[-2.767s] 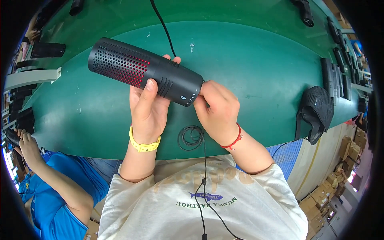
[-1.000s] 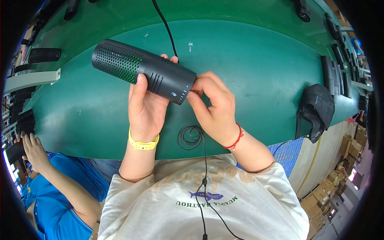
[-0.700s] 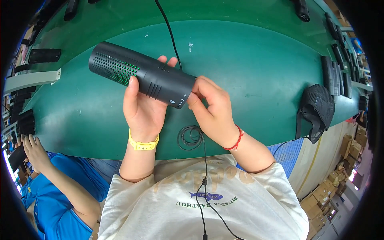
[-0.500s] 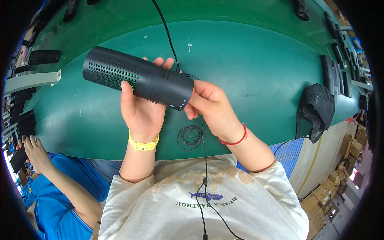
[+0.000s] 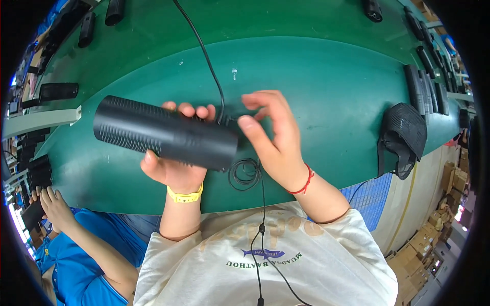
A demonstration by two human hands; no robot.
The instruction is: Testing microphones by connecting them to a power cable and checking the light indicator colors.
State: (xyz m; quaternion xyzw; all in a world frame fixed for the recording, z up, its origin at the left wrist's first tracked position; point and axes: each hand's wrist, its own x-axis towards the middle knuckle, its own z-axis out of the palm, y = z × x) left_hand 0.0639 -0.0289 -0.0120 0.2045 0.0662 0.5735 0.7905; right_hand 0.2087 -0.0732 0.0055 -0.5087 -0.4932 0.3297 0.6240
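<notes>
My left hand, with a yellow band at the wrist, is wrapped round a black perforated cylinder from below. The cylinder lies tilted over the table, its right end lower. My right hand is just right of that end, thumb and fingers apart with nothing between them. A thick black cable runs down from the far side and ends in a dark blurred part beside the cylinder; whether they touch, I cannot tell. Near my right wrist, a thin black cord lies coiled on the table.
A green table spreads before me. At right are a black mesh cap-like item and several black cylinders. A grey metal bracket juts in at left. Beside me, a person in a blue shirt handles a dark object.
My right hand has come off the cylinder's end and its fingers have spread. The cylinder has moved toward me and slightly left, and rolled so its end markings no longer show.
</notes>
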